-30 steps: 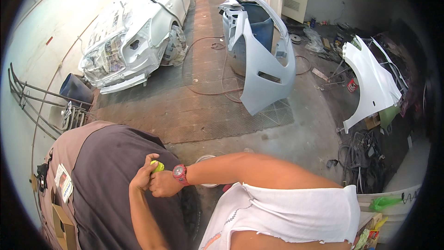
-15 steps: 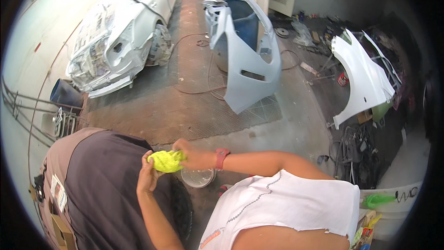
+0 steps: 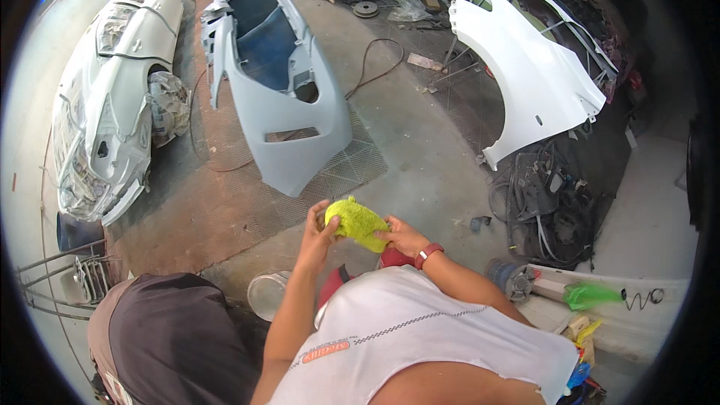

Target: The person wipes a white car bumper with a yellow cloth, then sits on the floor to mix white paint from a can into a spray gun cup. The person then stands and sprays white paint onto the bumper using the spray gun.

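Observation:
Both my hands hold a fluffy yellow-green cloth (image 3: 360, 225), folded into a thick pad, in front of my chest. My left hand (image 3: 321, 231) grips its left end, with the thumb pressed on the near face. At the other end, my right hand (image 3: 406, 239) pinches the lower right corner between thumb and fingers. A round whitish tub (image 3: 264, 296) stands on the floor to the left of my left forearm. The fingers behind the cloth are partly hidden.
A dark covered bulk (image 3: 172, 330) fills the lower left. Ahead, a grey bumper (image 3: 300, 120) stands against a blue drum (image 3: 266, 52). A white fender (image 3: 517, 67) rests on a stand at right. A masked white car (image 3: 120, 105) is far left; a hose (image 3: 386, 67) lies on the floor.
My view and body have turned right, away from the dark covered bulk. The cloth has come along, and my right hand now pinches its right corner instead of covering that end.

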Tool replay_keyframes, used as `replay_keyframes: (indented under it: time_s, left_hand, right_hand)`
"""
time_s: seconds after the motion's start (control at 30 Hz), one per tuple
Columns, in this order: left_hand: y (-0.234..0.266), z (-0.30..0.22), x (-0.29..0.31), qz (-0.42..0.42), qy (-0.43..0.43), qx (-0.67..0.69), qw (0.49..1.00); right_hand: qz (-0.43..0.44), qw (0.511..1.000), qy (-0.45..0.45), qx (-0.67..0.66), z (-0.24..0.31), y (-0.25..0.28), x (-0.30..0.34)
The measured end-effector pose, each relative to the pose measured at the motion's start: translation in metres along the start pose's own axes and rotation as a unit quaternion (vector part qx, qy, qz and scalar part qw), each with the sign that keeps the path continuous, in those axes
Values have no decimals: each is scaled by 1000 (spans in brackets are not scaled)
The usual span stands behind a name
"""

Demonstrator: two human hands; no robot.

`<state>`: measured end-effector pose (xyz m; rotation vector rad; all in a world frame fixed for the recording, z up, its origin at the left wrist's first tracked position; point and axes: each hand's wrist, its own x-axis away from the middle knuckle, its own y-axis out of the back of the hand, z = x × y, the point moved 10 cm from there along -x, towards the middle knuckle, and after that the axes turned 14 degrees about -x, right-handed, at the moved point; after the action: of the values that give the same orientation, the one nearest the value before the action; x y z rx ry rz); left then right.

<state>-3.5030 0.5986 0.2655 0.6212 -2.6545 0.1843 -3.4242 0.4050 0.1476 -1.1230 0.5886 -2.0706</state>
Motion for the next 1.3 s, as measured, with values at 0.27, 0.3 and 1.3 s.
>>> replay_keyframes:
  time_s: [0.27, 0.3, 1.3]
  left_hand:
    - [-124, -130, -105, -7, -211, -332, 919]
    - [-136, -139, -120, -1, -206, -317, 926]
    - [-9, 37, -521, -24, 274, -229, 934]
  right_hand:
    - [-309, 890, 192, 274, 174, 158, 5]
    - [-282, 912, 197, 221, 180, 161, -4]
    - [42, 995, 80, 51, 645, -37, -485]
